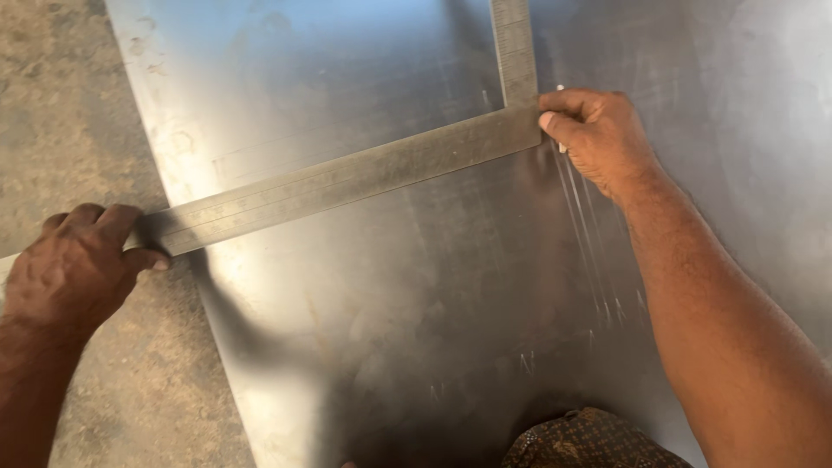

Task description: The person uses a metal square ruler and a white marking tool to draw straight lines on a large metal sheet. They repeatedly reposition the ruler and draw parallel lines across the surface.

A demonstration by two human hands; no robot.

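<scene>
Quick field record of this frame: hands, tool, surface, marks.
left hand: grips the long arm's end of the square, at the sheet's left edge
right hand: presses the square's corner; a small white piece shows in its grip, kind unclear
square: steel L-shape, flat on the sheet, short arm running up out of view
sheet: bare metal, lying on the floor
marks: faint scribed lines below the right hand

Metal workshop, steel sheet (390, 329), concrete floor (61, 113)

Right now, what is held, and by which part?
A steel square: left hand grips the long arm's end, right hand its corner.
</scene>
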